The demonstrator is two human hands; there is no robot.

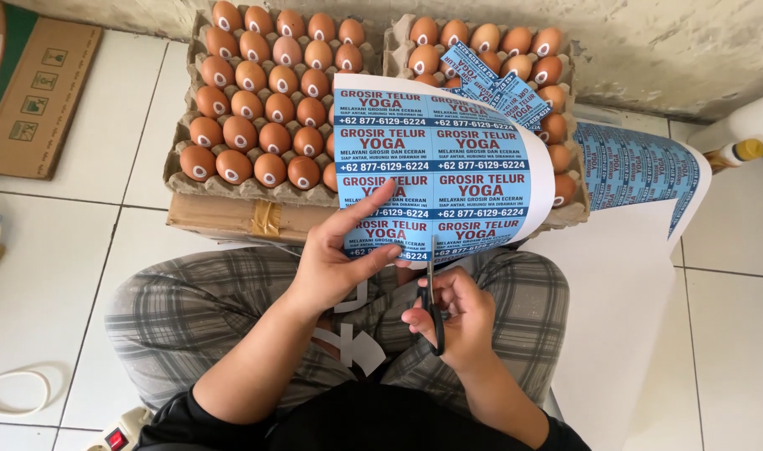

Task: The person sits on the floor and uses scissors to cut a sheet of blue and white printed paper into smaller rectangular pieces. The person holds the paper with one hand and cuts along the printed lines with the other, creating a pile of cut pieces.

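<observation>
While the person sits on the tiled floor (64, 276), the head view shows the left hand (335, 267) pinching the lower edge of a blue label sheet (436, 163), thumb on top, fingers beneath. The sheet rises up and away from the lap, its long axis running from the hands toward the egg trays (256, 100) behind it. The right hand (452, 313) is closed around the scissors (432, 292), whose blades point up into the sheet's bottom edge, just right of the left thumb. Both hands sit close together; the left one is nearer the sheet. Cut labels (494, 83) lie on the right tray's eggs. The blade tips are hard to make out against the print, and the sheet hides part of the trays.
</observation>
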